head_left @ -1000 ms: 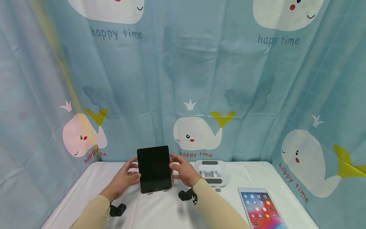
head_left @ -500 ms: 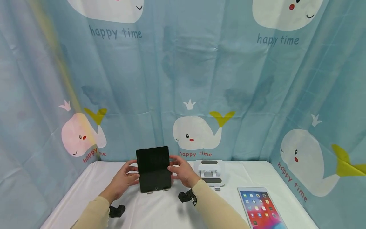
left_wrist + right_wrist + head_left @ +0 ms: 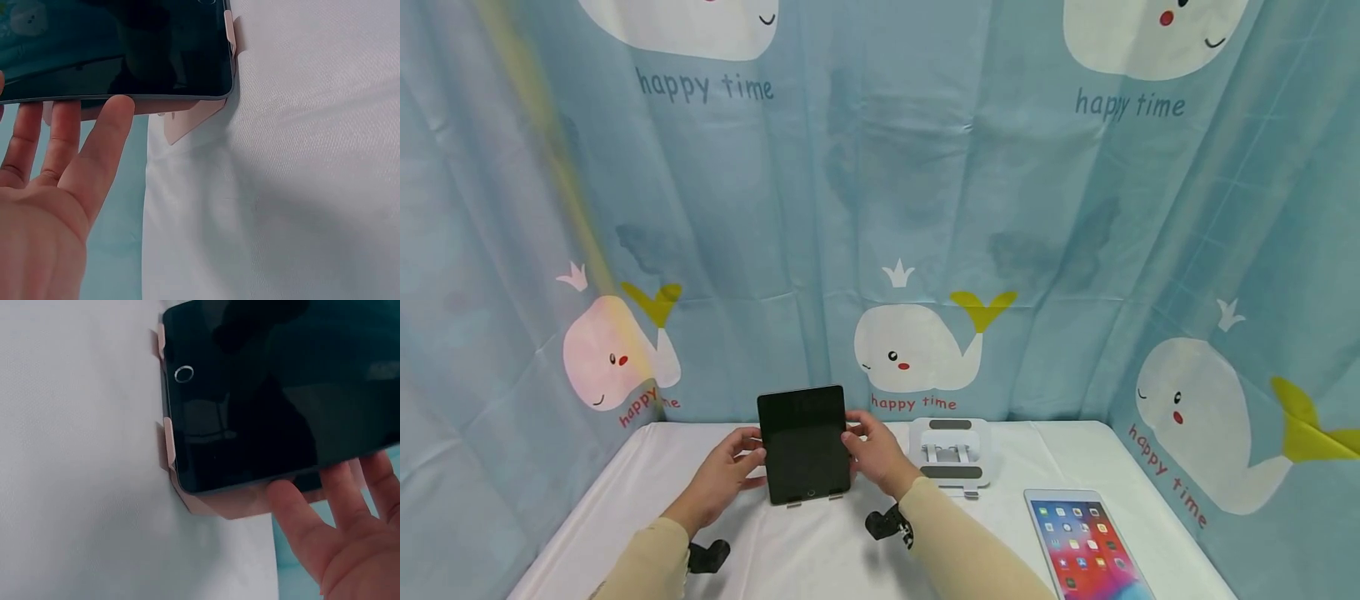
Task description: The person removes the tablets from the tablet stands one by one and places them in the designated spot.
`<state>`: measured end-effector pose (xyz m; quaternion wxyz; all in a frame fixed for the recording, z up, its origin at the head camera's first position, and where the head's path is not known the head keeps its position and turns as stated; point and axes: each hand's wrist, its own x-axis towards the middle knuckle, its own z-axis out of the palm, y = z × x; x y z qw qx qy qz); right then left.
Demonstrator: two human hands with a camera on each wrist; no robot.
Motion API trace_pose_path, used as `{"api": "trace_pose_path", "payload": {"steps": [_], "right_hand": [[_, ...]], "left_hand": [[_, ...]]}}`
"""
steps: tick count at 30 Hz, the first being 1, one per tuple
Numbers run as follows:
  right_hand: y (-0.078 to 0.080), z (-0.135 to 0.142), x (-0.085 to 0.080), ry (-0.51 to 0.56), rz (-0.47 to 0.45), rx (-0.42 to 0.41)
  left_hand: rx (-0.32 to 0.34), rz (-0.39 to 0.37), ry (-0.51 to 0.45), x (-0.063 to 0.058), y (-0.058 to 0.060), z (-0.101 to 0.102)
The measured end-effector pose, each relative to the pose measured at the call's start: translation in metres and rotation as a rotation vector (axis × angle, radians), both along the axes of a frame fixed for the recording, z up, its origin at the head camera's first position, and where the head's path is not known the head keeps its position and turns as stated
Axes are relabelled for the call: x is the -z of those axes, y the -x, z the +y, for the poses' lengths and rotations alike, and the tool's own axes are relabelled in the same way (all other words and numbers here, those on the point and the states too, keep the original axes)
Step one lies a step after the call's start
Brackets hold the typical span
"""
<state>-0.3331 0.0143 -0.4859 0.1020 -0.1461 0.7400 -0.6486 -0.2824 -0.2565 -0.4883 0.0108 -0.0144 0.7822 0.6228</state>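
Observation:
A black tablet [image 3: 803, 446] with a round home button stands upright, leaning back on a pink stand [image 3: 234, 503] whose two lips hook its bottom edge. My left hand [image 3: 718, 477] holds the tablet's left side; in the left wrist view the thumb [image 3: 112, 122] lies at the edge and fingers reach behind. On the other side my right hand [image 3: 882, 457] holds the right edge, thumb near the front and fingers going behind the screen. Most of the stand is hidden by the tablet.
A white-and-grey folded stand [image 3: 951, 454] lies behind and right of my right hand. At the front right, a white tablet [image 3: 1086, 537] lies flat with its screen lit. A blue curtain [image 3: 1060, 208] hangs behind the white-covered table [image 3: 808, 558].
The black tablet's top has dropped very slightly. My left fingers have drawn together a little, and my right hand has shifted slightly at the edge.

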Motion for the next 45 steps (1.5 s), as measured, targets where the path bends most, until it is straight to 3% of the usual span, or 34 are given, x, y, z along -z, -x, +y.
{"api": "trace_pose_path", "payload": {"steps": [8,18,25,29,34,41,45], "right_hand": [[-0.005,-0.002,-0.002,-0.086,0.064,0.017],[-0.012,0.0,0.001,-0.058,0.085,0.007],[-0.016,-0.002,0.006,-0.064,0.142,0.05],[-0.016,-0.006,0.008,-0.023,0.167,0.113],[-0.015,-0.007,0.006,-0.048,0.232,0.194],[-0.021,0.002,-0.002,-0.047,0.241,0.157],[-0.026,0.009,-0.006,-0.138,0.253,0.142]], "left_hand": [[-0.048,-0.007,0.014,0.0,-0.002,0.004],[-0.076,-0.039,-0.023,0.001,-0.008,0.007],[-0.084,0.017,0.002,0.002,-0.015,0.012],[-0.109,0.06,0.039,0.003,-0.018,0.015],[-0.117,0.105,0.054,0.0,-0.018,0.02],[-0.105,0.132,0.126,-0.01,-0.021,0.025],[-0.09,0.125,0.162,-0.014,-0.023,0.028]]}}
